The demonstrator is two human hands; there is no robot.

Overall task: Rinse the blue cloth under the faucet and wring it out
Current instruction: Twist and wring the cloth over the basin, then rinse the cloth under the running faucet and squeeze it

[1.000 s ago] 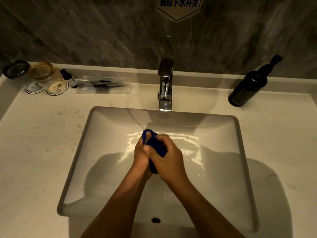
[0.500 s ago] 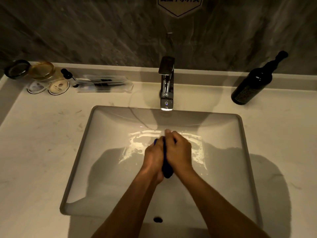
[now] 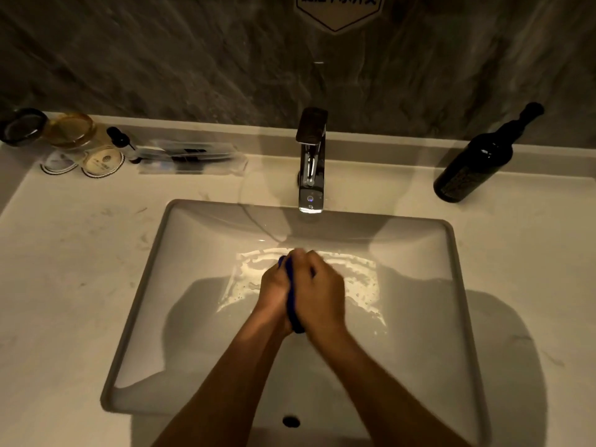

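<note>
Blue cloth (image 3: 293, 304) squeezed between left hand (image 3: 274, 293) and right hand (image 3: 319, 293) — both grips closed on it, over basin (image 3: 145, 317). Cloth's long axis runs near–far, below and nearer than faucet (image 3: 311, 175); likely wringing — twist around that axis.

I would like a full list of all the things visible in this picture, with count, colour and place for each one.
blue cloth: 1, blue, squeezed between both hands over the basin
faucet: 1, chrome, behind the basin, centre
sink: 1, white, set into the counter
bottle: 1, dark, counter at back right
jars: 2, one dark, one amber, counter at back left
clear packet: 1, transparent, left of the faucet
sign: 1, pale, on the wall, cut off at top
left hand: 1, closed on the cloth
right hand: 1, closed on the cloth
</note>
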